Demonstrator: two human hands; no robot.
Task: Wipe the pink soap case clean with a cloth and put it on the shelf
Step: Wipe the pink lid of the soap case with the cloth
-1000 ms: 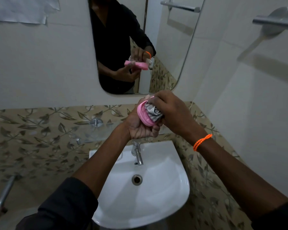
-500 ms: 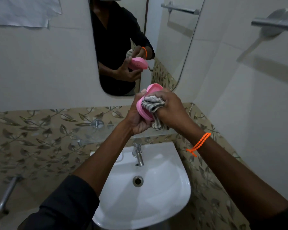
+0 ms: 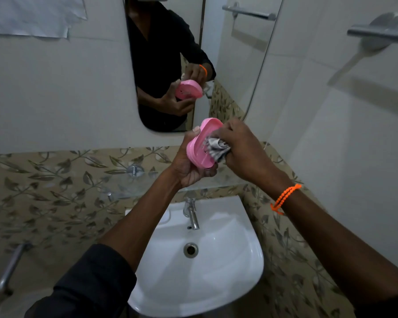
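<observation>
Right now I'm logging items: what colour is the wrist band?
Orange, on the right wrist band; head view shows it best.

Open air lies above the white sink (image 3: 228,267); the tap (image 3: 191,213), the glass shelf (image 3: 124,184) and the far wall's mirror (image 3: 170,53) hem it in.

The soap case (image 3: 201,143) sits tilted in the left hand (image 3: 189,166), above the shelf (image 3: 147,180) and the sink (image 3: 216,271) below it; the cloth (image 3: 217,148) (bunched in the right hand (image 3: 241,150)) presses inside it. The mirror (image 3: 239,65) hangs behind.
</observation>
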